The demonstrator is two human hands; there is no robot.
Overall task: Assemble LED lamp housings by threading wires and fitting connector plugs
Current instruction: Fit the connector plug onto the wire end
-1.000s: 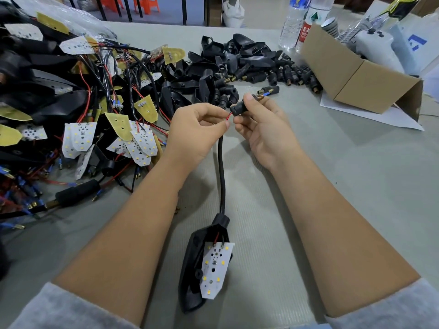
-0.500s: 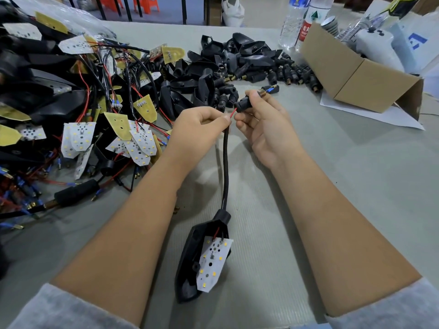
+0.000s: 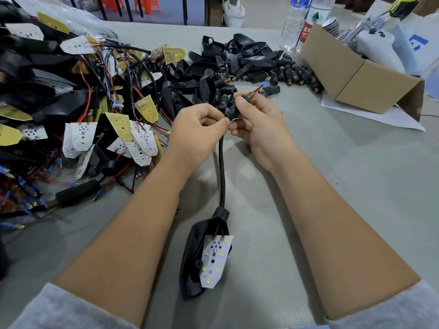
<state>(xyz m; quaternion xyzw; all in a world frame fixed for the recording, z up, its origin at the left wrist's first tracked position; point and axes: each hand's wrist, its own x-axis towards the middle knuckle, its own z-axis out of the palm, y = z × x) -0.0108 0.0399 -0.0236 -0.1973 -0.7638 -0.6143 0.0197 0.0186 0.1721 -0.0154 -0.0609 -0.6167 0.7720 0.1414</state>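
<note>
The connector plug (image 3: 231,108) is pinched by the right hand (image 3: 259,129) and has been slid further down the red wire (image 3: 257,90); the black cable (image 3: 222,167) is pinched by the left hand (image 3: 197,131). The lamp housing (image 3: 197,257) has been dragged slightly along the surface (image 3: 344,186), so seating seems near.

At the far right of the grey bench (image 3: 356,186) we see an open cardboard box (image 3: 351,74) lying on a white sheet of paper (image 3: 392,118). Inside the box sit a white device with dark buttons (image 3: 377,43) and a white bag with a blue logo (image 3: 417,41). Just left of the box we find two clear plastic water bottles (image 3: 300,22), one with a red label. Beyond the bench we make out orange stools (image 3: 133,3) and dark metal legs (image 3: 123,8) on the floor
</note>
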